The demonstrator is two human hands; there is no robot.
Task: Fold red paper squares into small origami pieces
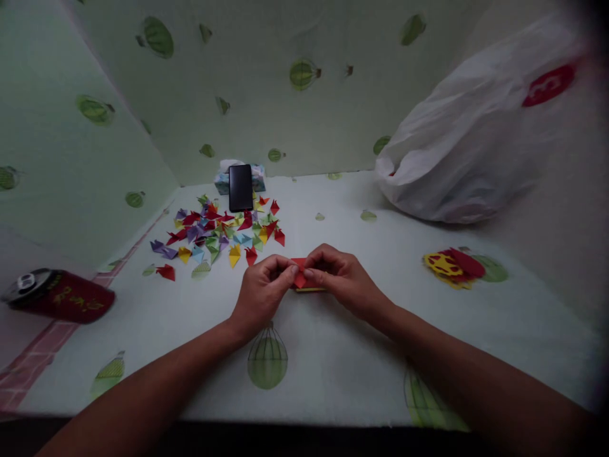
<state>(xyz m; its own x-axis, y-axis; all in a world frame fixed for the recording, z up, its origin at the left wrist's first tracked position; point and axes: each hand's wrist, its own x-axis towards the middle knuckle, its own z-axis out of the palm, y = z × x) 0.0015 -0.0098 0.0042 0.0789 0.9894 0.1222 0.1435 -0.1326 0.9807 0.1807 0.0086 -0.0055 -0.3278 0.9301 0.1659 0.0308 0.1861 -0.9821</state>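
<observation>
Both hands meet over the middle of the table around a small folded piece of red paper (300, 278). My left hand (265, 287) pinches its left side between thumb and fingers. On the other side, my right hand (343, 279) grips the same paper with thumb and forefinger. Just beneath lies a small stack of paper with a yellow edge (310, 290), mostly hidden by the paper and fingers. Beyond my left hand spreads a pile of folded paper cranes (223, 228) in red, purple, yellow, green and blue.
A black phone (240, 188) leans on a tissue box (258, 176) behind the cranes. At far left a red drink can (61, 296) appears tilted. Yellow and red cut-out pieces (451, 266) lie at right, below a white plastic bag (457, 146).
</observation>
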